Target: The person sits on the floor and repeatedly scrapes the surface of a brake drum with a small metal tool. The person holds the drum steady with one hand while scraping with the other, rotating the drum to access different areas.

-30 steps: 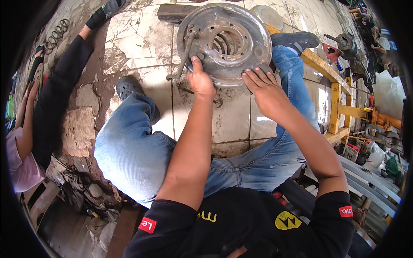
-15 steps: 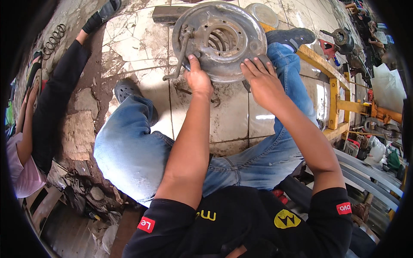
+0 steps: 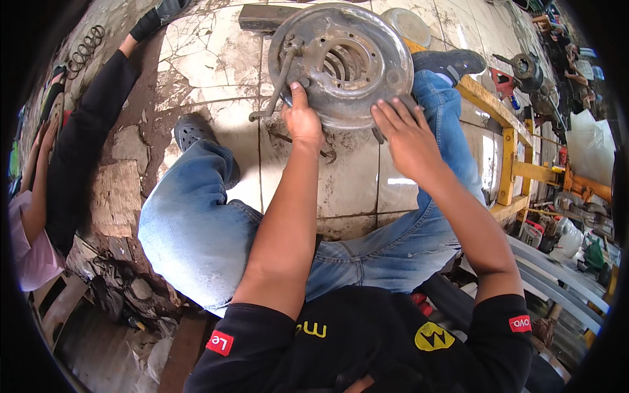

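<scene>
A round, greasy metal brake backing plate [image 3: 350,108] with a large centre hole and several bolt holes is held tilted in front of me. A bent metal lever [image 3: 280,82] is attached at its left side. My left hand [image 3: 303,121] grips the lower left rim, thumb on the face, the other fingers hidden behind. At the lower right rim, my right hand [image 3: 407,134] holds the edge with fingers laid straight over it and the thumb hidden. A dark piece shows beside its fingers; I cannot make out what it is. Through the centre hole a coil spring [image 3: 337,65] is visible.
A dark block [image 3: 265,18] and a round, pale lid-like disc [image 3: 406,26] lie beyond the plate. A yellow metal frame [image 3: 508,164] stands at right, with tools and parts behind it. Another person's leg [image 3: 92,131] stretches along the left, near a loose coil spring [image 3: 86,49].
The backing plate has shifted slightly to the right in the picture, and my right hand has moved a little right and down with it. Both hands keep their places on the rim.
</scene>
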The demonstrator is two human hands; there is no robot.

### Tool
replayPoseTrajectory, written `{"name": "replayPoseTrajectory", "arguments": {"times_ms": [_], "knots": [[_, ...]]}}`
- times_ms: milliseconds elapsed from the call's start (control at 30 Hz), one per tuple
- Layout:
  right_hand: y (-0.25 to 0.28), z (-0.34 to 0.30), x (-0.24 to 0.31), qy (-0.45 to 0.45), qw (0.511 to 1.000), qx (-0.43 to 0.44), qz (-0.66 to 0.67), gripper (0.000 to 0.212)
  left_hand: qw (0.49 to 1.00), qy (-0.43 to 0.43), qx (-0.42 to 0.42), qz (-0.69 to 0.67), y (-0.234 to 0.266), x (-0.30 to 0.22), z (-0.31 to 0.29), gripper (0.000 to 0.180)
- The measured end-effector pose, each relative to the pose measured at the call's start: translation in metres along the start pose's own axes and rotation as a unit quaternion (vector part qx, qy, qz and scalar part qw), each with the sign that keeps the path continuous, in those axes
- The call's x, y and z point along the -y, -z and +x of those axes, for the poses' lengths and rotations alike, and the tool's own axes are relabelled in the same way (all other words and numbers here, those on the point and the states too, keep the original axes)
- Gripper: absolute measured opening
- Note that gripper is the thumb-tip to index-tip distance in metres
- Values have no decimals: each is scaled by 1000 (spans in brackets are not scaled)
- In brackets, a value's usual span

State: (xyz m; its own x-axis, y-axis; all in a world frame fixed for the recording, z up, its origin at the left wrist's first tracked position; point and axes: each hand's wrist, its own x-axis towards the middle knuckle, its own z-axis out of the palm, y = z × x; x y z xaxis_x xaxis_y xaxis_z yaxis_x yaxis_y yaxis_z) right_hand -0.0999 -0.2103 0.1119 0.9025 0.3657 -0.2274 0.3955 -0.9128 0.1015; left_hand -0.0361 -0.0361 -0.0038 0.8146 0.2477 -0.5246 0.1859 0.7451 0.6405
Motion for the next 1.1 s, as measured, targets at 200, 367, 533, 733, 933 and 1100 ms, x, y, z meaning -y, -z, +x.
{"name": "replayPoseTrajectory", "arguments": {"times_ms": [200, 367, 533, 733, 933, 1100], "knots": [[-2, 4, 5, -10, 999, -17, -29, 58, 1000, -8, -6, 0, 4, 4, 7, 55], [2, 17, -6, -12, 999, 1, -35, 56, 998, -47, -14, 42, -5, 8, 5, 62], [-4, -3, -3, 11, 999, -5, 29, 56, 999, -41, -7, 35, 2, 10, 5, 61], [-13, 16, -6, -38, 997, -15, -64, 56, 998, -30, 5, 51, -4, 8, -4, 67], [0, 18, -23, 19, 999, -46, 10, 58, 997, -12, -8, 74, 7, 9, 11, 66], [13, 12, -17, -11, 998, -59, 16, 56, 1000, -13, 9, 15, -6, -9, -2, 64]]}}
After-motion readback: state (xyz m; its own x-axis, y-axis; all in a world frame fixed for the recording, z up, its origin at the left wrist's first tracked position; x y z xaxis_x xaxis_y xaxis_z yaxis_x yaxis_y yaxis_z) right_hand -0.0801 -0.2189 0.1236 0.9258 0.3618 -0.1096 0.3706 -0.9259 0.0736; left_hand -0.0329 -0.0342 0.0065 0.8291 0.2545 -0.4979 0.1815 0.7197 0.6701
